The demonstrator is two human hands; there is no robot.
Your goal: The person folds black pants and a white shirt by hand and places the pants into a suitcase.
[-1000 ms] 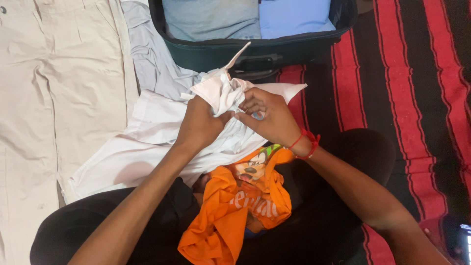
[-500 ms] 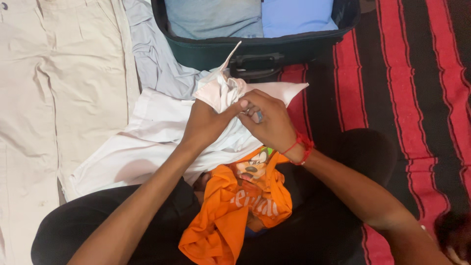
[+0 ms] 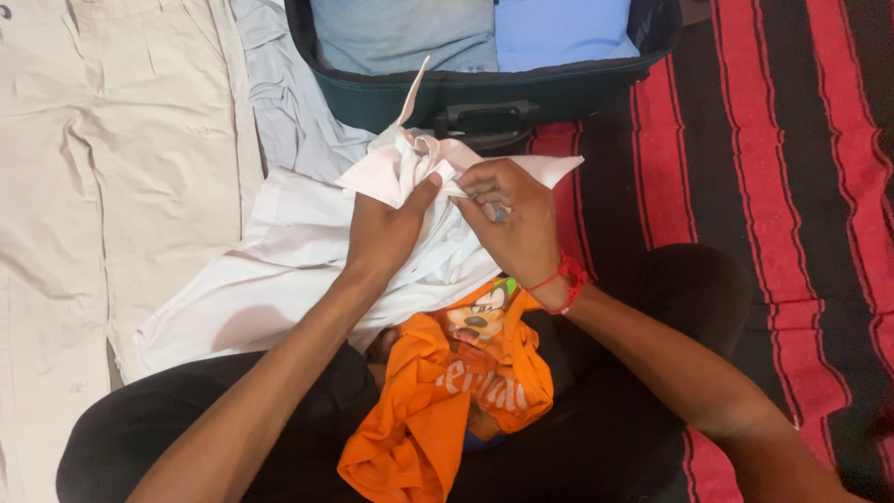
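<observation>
Suitcase point(image 3: 521, 93) w/ folded grey point(image 3: 400, 33) & blue clothes point(image 3: 559, 28); both hands' point(image 3: 386, 228) point(image 3: 517, 224) grip on white shirt point(image 3: 279, 251).

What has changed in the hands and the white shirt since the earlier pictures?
The left hand has turned the bunched white shirt so that its pointed corner stands higher and further left. The right hand still pinches the cloth. The orange shirt and the suitcase have not moved.

head view (close) straight down

Both hands point(image 3: 447, 224) bunch a white shirt point(image 3: 298, 251) before a suitcase point(image 3: 521, 93).
</observation>
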